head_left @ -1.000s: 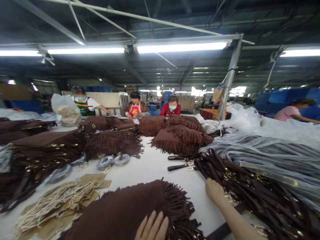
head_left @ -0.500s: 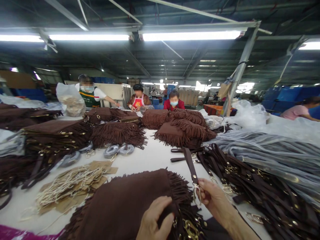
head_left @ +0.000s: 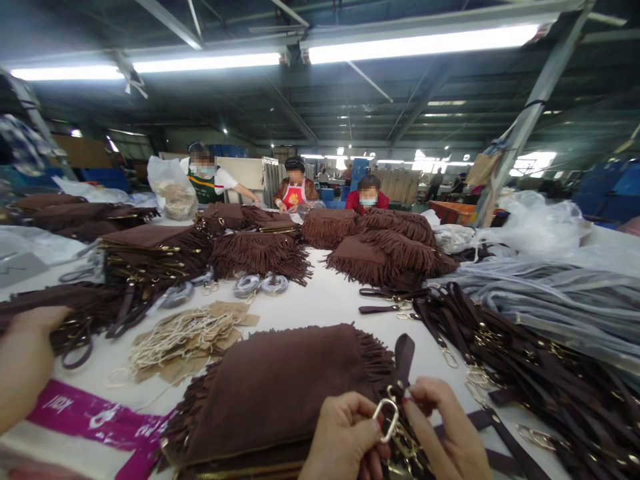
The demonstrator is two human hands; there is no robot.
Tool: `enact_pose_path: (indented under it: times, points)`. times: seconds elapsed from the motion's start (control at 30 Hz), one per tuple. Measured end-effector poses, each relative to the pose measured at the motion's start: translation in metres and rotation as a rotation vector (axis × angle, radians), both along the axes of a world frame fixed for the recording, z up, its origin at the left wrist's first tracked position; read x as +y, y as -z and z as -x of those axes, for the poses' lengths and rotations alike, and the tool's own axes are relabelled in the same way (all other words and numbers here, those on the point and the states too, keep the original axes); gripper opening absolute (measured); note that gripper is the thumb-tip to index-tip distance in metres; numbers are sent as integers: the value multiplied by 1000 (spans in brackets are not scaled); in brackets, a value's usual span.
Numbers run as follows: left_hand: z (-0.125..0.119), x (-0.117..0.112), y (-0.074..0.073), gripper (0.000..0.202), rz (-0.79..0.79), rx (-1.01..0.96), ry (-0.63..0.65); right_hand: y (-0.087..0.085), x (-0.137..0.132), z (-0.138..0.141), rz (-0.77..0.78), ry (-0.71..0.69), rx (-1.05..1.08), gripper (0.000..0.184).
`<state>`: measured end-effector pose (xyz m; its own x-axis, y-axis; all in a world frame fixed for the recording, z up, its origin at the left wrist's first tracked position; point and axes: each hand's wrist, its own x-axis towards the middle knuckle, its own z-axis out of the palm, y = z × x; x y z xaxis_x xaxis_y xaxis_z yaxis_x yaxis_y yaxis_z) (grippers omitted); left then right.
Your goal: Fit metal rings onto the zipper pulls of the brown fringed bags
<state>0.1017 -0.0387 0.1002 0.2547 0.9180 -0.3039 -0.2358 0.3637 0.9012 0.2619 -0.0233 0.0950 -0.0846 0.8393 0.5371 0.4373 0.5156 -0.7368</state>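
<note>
My left hand pinches a gold oval clasp at the right edge of a brown fringed bag. Just right of it, my right hand has its fingers closed at the hardware end of a short brown wrist strap, whose loop stands up above the fingers. More gold hardware hangs between the two hands, partly hidden by them. The bag lies flat before me, with layers and a gold zip edge showing under its front.
Brown straps with gold clasps pile up at right, beside clear-wrapped straps. Corded paper tags lie left. Fringed bags stack farther back. Another person's hand reaches in at left near purple tape. Several co-workers sit or stand across the table.
My left hand has moved from the bag's top to the clasp. My right hand has brought the strap down beside it. Another person's hand has appeared at left, and the view has shifted left.
</note>
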Motion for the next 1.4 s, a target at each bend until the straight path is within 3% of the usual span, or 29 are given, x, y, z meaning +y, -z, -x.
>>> enact_pose_path:
  times: [0.07,0.1,0.17,0.3,0.5,0.6,0.7,0.8,0.9,0.97,1.13,1.3,1.4]
  points:
    - [0,-1,-3,24,-16,45,32,-5,0,-7,-366,-55,-344,21]
    - [0,-1,-5,24,-31,64,42,-9,1,-8,-467,-119,-473,29]
    - [0,-1,-8,24,-55,95,53,-15,2,-9,-522,-237,-640,36]
    - [4,-2,-14,23,-77,160,40,-22,-2,-3,-380,-320,-749,34]
    - [5,-6,-9,16,-131,291,23,-22,-14,-3,-382,-313,-728,29]
    - [0,-8,0,14,-132,344,50,-2,-20,-3,-331,-259,-771,23]
    - [0,-11,9,14,-158,386,83,27,-21,-2,-406,-166,-675,22]
    - [6,-12,13,19,-381,607,22,40,-19,-5,-379,-106,-633,21]
    - [12,-11,14,17,-709,912,-130,34,-18,-14,-224,-55,-682,16]
    - [9,-8,15,13,-789,1016,-160,30,-17,-19,-150,5,-666,17]
    - [-15,3,14,16,-761,1197,-121,39,-12,-23,-74,55,-624,15]
    - [-27,13,6,23,-695,1409,47,45,-9,-22,-84,69,-585,17]
    - [-31,19,10,21,-702,1478,35,45,-8,-22,-115,93,-566,17]
